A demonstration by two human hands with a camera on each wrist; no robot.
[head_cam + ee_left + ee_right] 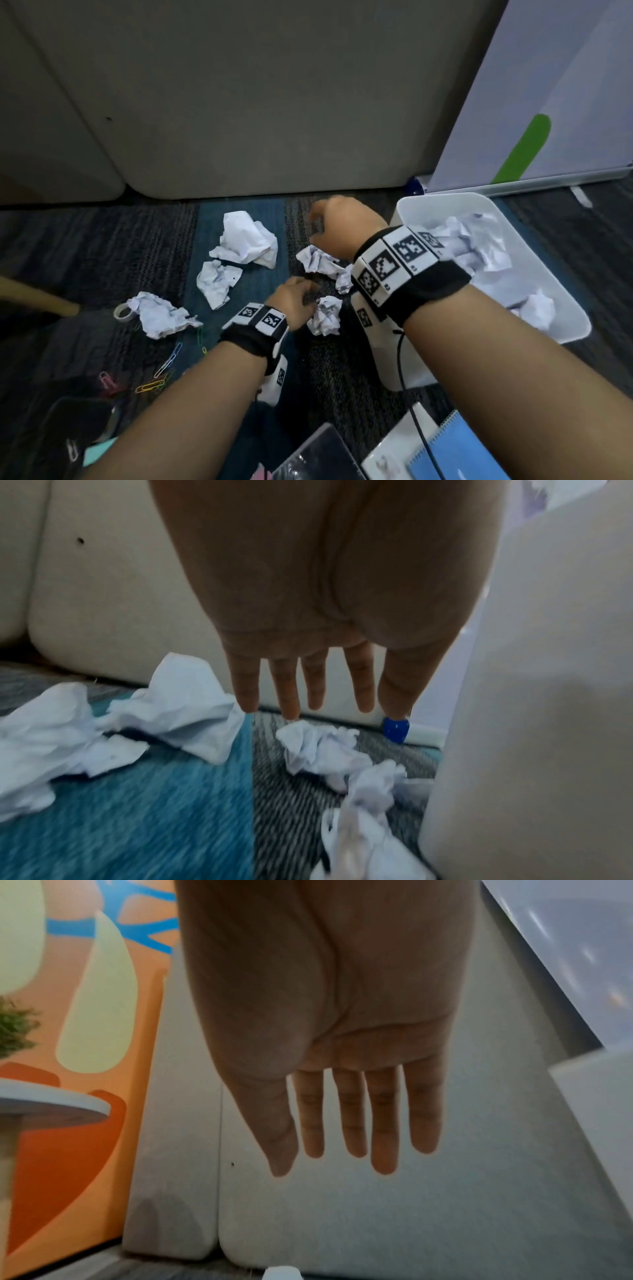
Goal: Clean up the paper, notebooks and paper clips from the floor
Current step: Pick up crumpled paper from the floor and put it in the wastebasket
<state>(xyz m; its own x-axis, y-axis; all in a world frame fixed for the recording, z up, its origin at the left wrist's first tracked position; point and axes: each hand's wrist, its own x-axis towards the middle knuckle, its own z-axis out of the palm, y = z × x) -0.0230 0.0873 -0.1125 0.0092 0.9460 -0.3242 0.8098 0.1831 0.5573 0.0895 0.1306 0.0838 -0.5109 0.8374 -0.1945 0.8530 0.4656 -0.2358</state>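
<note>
Several crumpled white paper balls lie on the carpet: a big one (246, 240), one below it (216, 282), one at the left (161, 313). My left hand (305, 291) hovers low with straight fingers (289, 696), right beside a small ball (325, 315); whether it touches is unclear. Higher up, my right hand (320, 222) hangs empty over another ball (318, 260), its fingers (349, 1123) straight. Coloured paper clips (164, 366) lie scattered at the lower left. A blue notebook (459, 455), a white one (387, 459) and a dark one (318, 455) lie at the bottom edge.
A white bin (565, 329) holding crumpled paper stands on the right, close to my right forearm. A grey sofa base (239, 120) closes off the far side. A whiteboard (548, 102) leans at the back right. A tape roll (122, 312) sits at the left.
</note>
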